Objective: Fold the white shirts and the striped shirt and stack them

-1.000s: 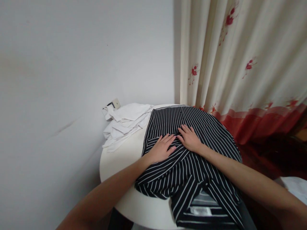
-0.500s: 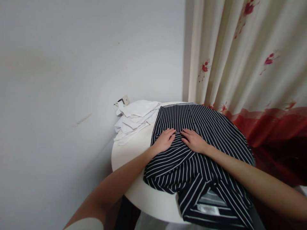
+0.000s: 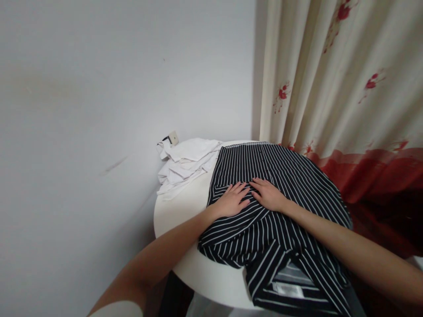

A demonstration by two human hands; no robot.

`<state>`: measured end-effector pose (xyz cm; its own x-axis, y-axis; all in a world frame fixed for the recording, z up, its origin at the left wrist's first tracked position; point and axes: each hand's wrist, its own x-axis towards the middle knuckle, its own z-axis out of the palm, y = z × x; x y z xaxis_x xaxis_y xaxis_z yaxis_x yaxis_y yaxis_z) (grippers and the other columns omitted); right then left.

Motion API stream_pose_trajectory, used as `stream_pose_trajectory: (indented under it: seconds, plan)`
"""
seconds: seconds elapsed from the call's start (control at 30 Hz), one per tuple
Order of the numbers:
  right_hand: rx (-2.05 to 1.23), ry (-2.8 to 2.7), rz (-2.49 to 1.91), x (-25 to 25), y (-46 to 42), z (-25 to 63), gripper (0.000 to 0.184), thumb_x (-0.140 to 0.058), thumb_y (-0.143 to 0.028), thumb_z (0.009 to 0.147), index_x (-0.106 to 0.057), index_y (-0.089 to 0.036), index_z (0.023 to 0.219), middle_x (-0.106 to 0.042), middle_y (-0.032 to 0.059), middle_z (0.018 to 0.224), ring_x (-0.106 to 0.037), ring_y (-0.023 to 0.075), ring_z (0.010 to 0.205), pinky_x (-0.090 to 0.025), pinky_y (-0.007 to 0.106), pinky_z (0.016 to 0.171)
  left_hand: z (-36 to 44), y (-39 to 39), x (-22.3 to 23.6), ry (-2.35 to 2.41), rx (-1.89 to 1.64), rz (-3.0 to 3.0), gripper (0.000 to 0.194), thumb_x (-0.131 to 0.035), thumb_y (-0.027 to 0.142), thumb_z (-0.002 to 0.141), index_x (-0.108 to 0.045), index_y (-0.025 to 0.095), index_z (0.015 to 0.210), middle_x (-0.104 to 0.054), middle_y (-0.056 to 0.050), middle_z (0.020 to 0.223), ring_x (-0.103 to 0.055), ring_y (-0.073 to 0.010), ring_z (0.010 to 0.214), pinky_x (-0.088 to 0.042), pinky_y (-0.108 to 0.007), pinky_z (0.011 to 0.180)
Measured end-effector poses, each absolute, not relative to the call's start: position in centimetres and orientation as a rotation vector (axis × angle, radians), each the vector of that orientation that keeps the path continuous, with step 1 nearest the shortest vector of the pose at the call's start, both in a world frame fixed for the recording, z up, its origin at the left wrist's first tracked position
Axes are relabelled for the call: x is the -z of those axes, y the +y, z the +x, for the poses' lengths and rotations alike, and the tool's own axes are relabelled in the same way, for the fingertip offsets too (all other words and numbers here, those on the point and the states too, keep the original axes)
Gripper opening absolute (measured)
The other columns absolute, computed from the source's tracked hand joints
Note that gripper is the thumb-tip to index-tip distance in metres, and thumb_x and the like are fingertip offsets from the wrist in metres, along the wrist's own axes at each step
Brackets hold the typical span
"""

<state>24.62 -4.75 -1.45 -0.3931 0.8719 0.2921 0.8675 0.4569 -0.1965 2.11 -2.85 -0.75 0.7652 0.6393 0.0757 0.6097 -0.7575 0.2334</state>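
Note:
A black garment with thin white stripes (image 3: pixel 280 167) lies spread over a round white table (image 3: pixel 175 215). My left hand (image 3: pixel 233 200) rests flat on it, fingers stretched out and pointing to the far right. Right beside it, my right hand (image 3: pixel 269 193) also lies flat on the cloth with fingers spread toward the left. The fingertips of the two hands nearly meet at the middle of the garment. A white label (image 3: pixel 287 289) shows at the near edge of the fabric, where it hangs over the table's rim.
A pile of folded white cloth (image 3: pixel 185 163) sits at the table's far left, against a plain grey wall. A cream curtain with red flowers and a red hem (image 3: pixel 346 110) hangs close behind the table on the right.
The view shifted to the left between the first frame and now. My left hand slid a little nearer and to the right over the striped cloth. My right hand stayed almost still.

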Motion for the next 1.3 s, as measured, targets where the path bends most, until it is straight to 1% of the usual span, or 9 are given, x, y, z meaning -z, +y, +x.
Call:
stream_pose_trajectory:
  seconds: [0.13,0.33,0.6,0.77,0.87,0.97,1.1,1.2,1.3]
  plan:
    - [-0.006,-2.366,-1.477,1.3,-4.8,24.6,0.051,-0.045,-0.033,0.099,-0.055,-0.008,0.143,-0.048,0.0198,0.151,-0.044,0.0313,0.141,-0.031,0.051,0.118,1.9,-2.8,0.7,0.988,-0.175,2.780,0.061,-0.029,0.055,0.104,-0.029,0.025,0.157,-0.016,-0.008,0.167,-0.012,-0.0278,0.154,-0.012,-0.053,0.124]
    - [-0.011,-2.363,-1.466,1.2,-4.8,24.6,0.051,-0.045,-0.033,0.099,-0.056,-0.008,0.142,-0.049,0.0197,0.150,-0.044,0.0307,0.141,-0.031,0.050,0.118,1.9,-2.9,0.5,1.001,-0.160,2.776,0.063,-0.026,0.058,0.104,-0.029,0.025,0.157,-0.015,-0.008,0.168,-0.012,-0.0276,0.154,-0.012,-0.051,0.124]
    - [-0.037,-2.343,-1.457,1.3,-4.8,24.7,0.051,-0.046,-0.033,0.098,-0.056,-0.009,0.142,-0.050,0.0188,0.150,-0.044,0.0301,0.141,-0.031,0.050,0.119,1.9,-2.8,0.6,0.997,-0.170,2.772,0.063,-0.027,0.057,0.104,-0.030,0.023,0.157,-0.015,-0.009,0.167,-0.012,-0.0279,0.154,-0.012,-0.053,0.124]
    - [-0.135,-2.293,-1.412,1.7,-4.3,24.8,0.051,-0.050,-0.034,0.096,-0.057,-0.010,0.141,-0.048,0.0193,0.151,-0.043,0.0307,0.142,-0.030,0.052,0.119,1.9,-3.1,0.1,1.010,-0.153,2.750,0.063,-0.028,0.057,0.104,-0.031,0.023,0.157,-0.016,-0.009,0.167,-0.011,-0.0273,0.155,-0.011,-0.052,0.124]
    - [-0.262,-2.171,-1.357,1.1,-4.0,25.3,0.051,-0.052,-0.032,0.094,-0.057,-0.010,0.140,-0.048,0.0183,0.151,-0.045,0.0273,0.141,-0.033,0.047,0.118,2.0,-3.2,-0.3,1.016,-0.131,2.744,0.061,-0.029,0.054,0.104,-0.031,0.022,0.157,-0.017,-0.009,0.167,-0.011,-0.0268,0.155,-0.010,-0.051,0.124]
    - [-0.315,-2.012,-1.320,-1.0,-4.3,27.2,0.044,-0.053,-0.029,0.093,-0.062,-0.015,0.134,-0.060,0.0134,0.140,-0.055,0.0234,0.130,-0.040,0.042,0.114,1.9,-3.2,-0.5,1.020,-0.132,2.749,0.060,-0.030,0.053,0.105,-0.032,0.023,0.156,-0.018,-0.008,0.167,-0.011,-0.0267,0.155,-0.011,-0.052,0.124]
    - [-0.214,-1.818,-1.424,-4.1,-5.8,32.8,0.033,-0.055,-0.028,0.090,-0.072,-0.020,0.117,-0.073,0.0080,0.118,-0.067,0.0239,0.108,-0.051,0.042,0.101,1.8,-2.8,-0.2,1.013,-0.171,2.771,0.058,-0.031,0.052,0.105,-0.033,0.025,0.156,-0.020,-0.007,0.166,-0.015,-0.0266,0.154,-0.014,-0.052,0.124]
    - [-0.128,-1.630,-1.549,-4.8,-7.1,39.0,0.032,-0.055,-0.028,0.088,-0.075,-0.018,0.111,-0.075,0.0093,0.109,-0.069,0.0243,0.099,-0.053,0.041,0.096,1.8,-2.6,0.2,1.019,-0.205,2.798,0.056,-0.031,0.050,0.105,-0.035,0.026,0.155,-0.022,-0.007,0.166,-0.017,-0.0267,0.154,-0.016,-0.052,0.123]
    - [-0.113,-1.488,-1.688,-3.4,-8.2,45.2,0.033,-0.054,-0.026,0.085,-0.075,-0.014,0.108,-0.076,0.0119,0.106,-0.071,0.0246,0.094,-0.054,0.040,0.094,1.8,-2.4,0.5,1.036,-0.222,2.824,0.055,-0.030,0.049,0.105,-0.037,0.025,0.155,-0.024,-0.006,0.166,-0.019,-0.0272,0.153,-0.016,-0.053,0.123]
